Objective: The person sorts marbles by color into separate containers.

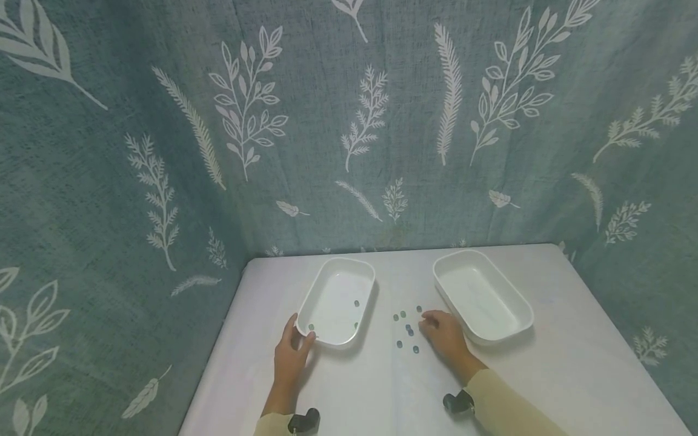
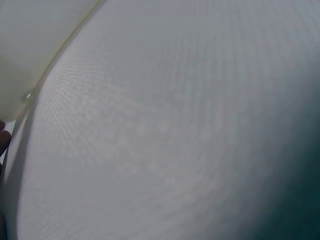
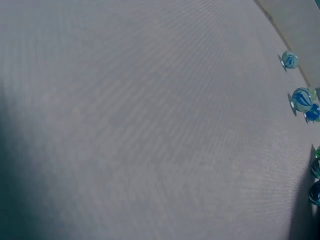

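Marbles lay loose on the worktop between the left tray and the right tray, nearer the right hand.
The scatter lay just left of the right fingertips and well to the right of the left hand; being round, the marbles presented no long axis. The left hand gripped the left tray's near left corner; further marbles sat inside that tray. The right fingers were bent, but whether they pinched a marble could not be told.

No text, label, brand, number or sign can be read — not in any of the three views.
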`<state>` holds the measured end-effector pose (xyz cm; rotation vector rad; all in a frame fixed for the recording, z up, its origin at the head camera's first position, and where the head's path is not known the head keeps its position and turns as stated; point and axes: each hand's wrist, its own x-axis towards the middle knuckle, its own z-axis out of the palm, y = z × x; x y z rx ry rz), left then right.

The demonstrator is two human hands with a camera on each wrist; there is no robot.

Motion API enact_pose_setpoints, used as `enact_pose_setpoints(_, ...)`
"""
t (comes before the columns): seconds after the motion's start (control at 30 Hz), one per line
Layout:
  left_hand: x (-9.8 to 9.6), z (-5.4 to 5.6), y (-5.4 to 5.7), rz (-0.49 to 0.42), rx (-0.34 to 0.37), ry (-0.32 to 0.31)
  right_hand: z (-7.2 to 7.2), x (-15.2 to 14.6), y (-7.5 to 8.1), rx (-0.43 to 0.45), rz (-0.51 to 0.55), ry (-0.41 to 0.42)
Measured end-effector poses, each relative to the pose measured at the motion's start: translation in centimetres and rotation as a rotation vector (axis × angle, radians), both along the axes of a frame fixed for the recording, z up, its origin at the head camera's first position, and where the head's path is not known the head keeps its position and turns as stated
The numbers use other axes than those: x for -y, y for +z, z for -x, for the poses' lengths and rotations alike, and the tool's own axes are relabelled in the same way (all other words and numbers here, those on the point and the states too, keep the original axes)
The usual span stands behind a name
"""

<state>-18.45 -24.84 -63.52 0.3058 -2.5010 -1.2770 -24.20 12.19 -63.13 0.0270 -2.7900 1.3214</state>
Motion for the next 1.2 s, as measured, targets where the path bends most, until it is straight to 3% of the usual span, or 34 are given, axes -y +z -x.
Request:
enact_pose_setpoints(0.43, -0.13, 0.03, -0.07, 0.025, 0.042, 0.015, -0.15, 0.31, -0.5, -0.033, -0.074, 0.013)
enact_pose_setpoints(0.7, -0.12, 0.07, -0.14, 0.021, 0.007, 0.012, -0.01, 0.27, -0.87, -0.068, -0.093, 0.026)
enact_pose_setpoints(0.9, -0.14, 0.1, -0.32, 0.039, -0.025, 0.014, 0.04, 0.2, -0.78, -0.068, -0.11, 0.03)
enact_pose_setpoints(1.2, -0.34, -0.08, 0.18, 0.033, -0.002, 0.015, 0.13, 0.0, -0.08, -0.018, -0.119, 0.051)
